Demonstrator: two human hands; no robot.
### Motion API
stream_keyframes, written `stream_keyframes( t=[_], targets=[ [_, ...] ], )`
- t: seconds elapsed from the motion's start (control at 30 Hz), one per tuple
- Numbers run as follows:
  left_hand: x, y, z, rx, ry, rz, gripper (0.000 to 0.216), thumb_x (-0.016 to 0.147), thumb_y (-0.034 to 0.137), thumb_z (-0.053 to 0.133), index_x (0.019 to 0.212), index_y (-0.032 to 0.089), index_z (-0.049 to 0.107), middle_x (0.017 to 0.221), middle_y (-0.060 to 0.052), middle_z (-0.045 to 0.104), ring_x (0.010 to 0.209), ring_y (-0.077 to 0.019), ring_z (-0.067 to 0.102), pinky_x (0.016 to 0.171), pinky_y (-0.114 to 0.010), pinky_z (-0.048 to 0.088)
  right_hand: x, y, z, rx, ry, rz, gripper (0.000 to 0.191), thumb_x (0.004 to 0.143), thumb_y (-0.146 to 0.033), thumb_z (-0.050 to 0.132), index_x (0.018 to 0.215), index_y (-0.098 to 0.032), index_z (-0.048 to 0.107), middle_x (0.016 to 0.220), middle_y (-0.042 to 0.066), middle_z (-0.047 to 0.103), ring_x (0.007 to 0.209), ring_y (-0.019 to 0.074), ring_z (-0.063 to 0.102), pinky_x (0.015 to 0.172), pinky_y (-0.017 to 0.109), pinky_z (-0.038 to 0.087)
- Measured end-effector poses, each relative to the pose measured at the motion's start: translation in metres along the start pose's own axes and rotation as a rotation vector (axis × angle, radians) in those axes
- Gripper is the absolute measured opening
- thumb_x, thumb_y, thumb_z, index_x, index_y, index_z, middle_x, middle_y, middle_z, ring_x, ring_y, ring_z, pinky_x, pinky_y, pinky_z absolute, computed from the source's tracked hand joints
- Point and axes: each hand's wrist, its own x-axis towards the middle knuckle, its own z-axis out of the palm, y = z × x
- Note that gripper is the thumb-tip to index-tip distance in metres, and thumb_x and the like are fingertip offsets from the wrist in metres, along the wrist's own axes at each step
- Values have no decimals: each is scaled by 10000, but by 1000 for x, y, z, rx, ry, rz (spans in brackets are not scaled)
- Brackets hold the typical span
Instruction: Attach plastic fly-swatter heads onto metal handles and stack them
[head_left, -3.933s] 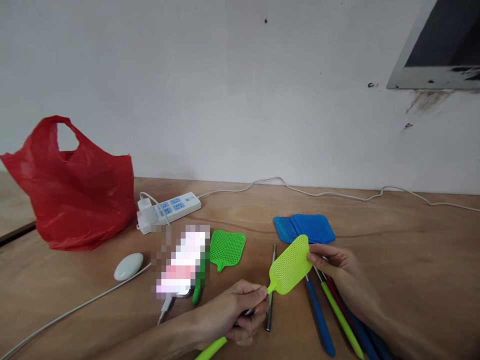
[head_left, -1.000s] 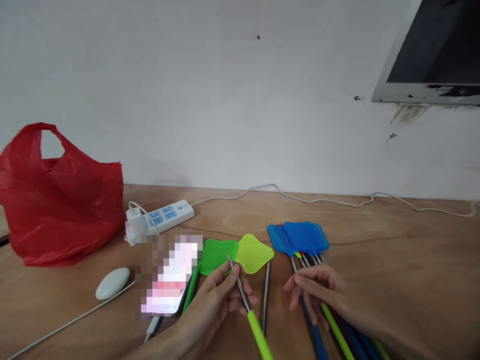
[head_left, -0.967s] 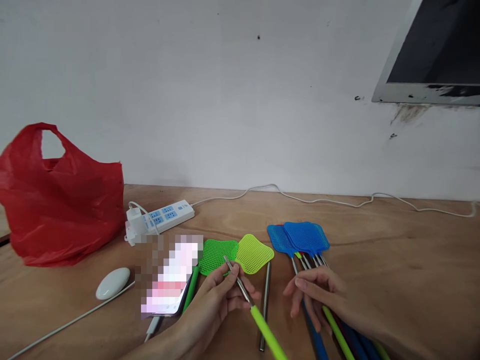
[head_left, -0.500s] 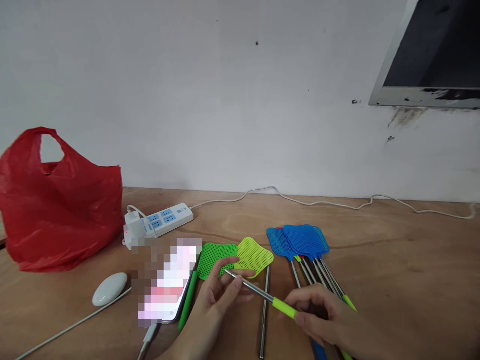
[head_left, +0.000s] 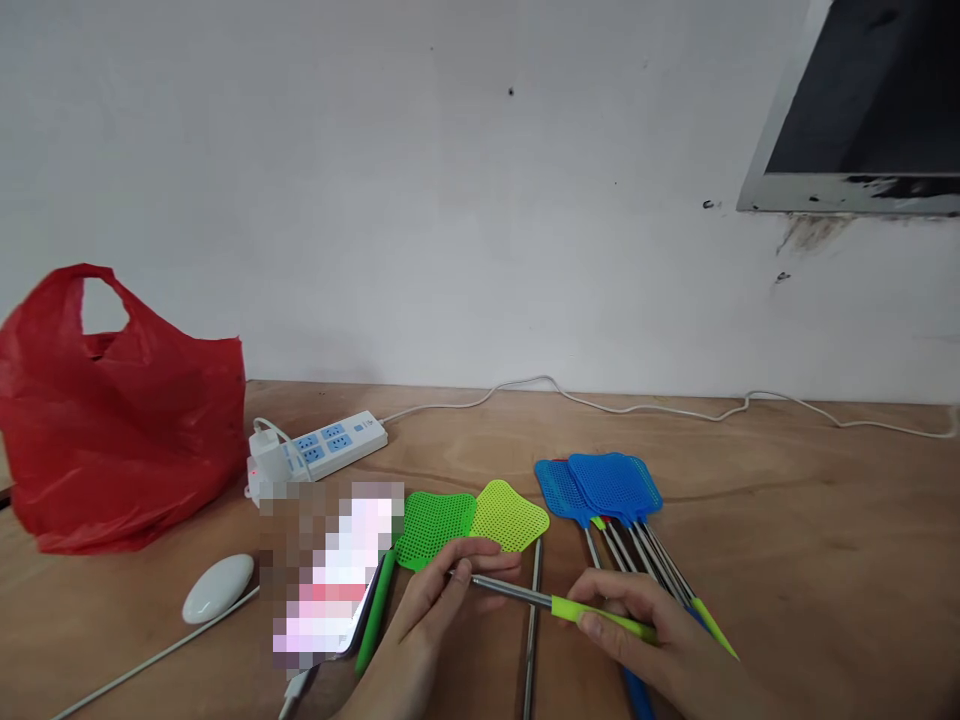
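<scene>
My right hand [head_left: 649, 625] is closed around the yellow-green grip [head_left: 592, 613] of a metal fly swatter handle [head_left: 510, 591]. At the rod's far end, my left hand [head_left: 439, 610] pinches the tip between thumb and fingers. A green swatter head [head_left: 431, 525] and a yellow-green swatter head [head_left: 506, 515] lie flat just beyond my left hand. Under the held handle, another metal rod [head_left: 532, 640] rests on the table. To the right is a pile of fly swatters with blue heads [head_left: 616, 485], their rods partly hidden behind my right hand.
A lit phone [head_left: 337, 590] lies at left beside a green grip [head_left: 375, 610]. Beyond are a white power strip [head_left: 345, 445], a white oval device [head_left: 217, 588] and a red plastic bag [head_left: 127, 430]. A white cable [head_left: 645, 408] runs along the wall.
The held handle has swung to a flatter angle, and its tip is lower and partly covered by my left fingers. My right hand has moved slightly along the grip, showing more of it.
</scene>
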Motion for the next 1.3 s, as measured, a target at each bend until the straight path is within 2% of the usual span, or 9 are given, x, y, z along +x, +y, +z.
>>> stream_keyframes(
  t=[0.13,0.27,0.37,0.47,0.6,0.7,0.97,1.13,1.3],
  targets=[
    [0,2,1,23,-19,12,340,948,537,580,1111,262,696,1220,-55,711,1216,-307,585,1023,-458,448,0,-2,0,-22,7,-33,363,824,-643,624,846,-305,754,674,9,601,649,201,580,570,275,498],
    [-4,13,5,129,-80,9,393,938,582,566,1160,273,665,1286,-45,683,1249,-299,573,1083,-473,420,-1,-6,0,-7,74,-9,375,775,-646,672,840,-288,763,641,-1,575,633,187,558,563,261,481],
    [-8,18,5,292,-64,30,481,995,516,497,1430,320,437,1457,-37,560,1404,-258,432,1178,-489,306,1,-7,-3,51,177,41,407,742,-643,699,874,-265,773,636,-9,555,612,169,514,557,259,439],
    [-6,10,-2,552,95,190,530,1046,411,392,1536,321,213,1527,-69,476,1416,-254,420,1169,-540,320,8,-8,-9,150,231,115,506,695,-684,706,901,-224,761,552,-47,436,506,125,374,466,243,299],
    [1,-5,-15,1177,-48,466,435,963,202,464,1393,262,483,1494,-87,515,1420,-305,408,1146,-569,365,17,-10,-17,266,302,139,626,621,-735,721,929,-190,741,481,-93,285,473,98,251,463,239,180],
    [4,-4,-16,1444,-162,562,422,926,164,508,1345,196,542,1444,-124,565,1366,-312,485,1138,-571,381,19,-10,-17,251,332,130,579,607,-716,741,875,-203,749,469,-87,304,466,103,270,456,243,192],
    [1,7,-7,1515,-207,594,438,864,134,551,1297,194,576,1199,-88,693,1167,-278,640,1099,-510,454,17,-1,-12,205,371,130,457,620,-644,774,862,-257,772,518,-38,503,523,164,470,460,259,322],
    [0,0,-11,1615,-176,664,461,879,144,545,1340,162,543,1431,-149,559,1297,-324,545,1055,-487,497,19,-2,-14,212,376,127,465,616,-645,775,846,-241,775,525,-35,529,514,161,481,457,259,339],
    [0,4,-8,1768,-254,639,486,858,112,542,1345,111,552,1324,-163,651,1228,-342,602,1042,-527,496,20,3,-17,199,410,131,473,626,-624,779,906,-243,773,518,-34,539,546,185,525,461,260,356]
  ],
)
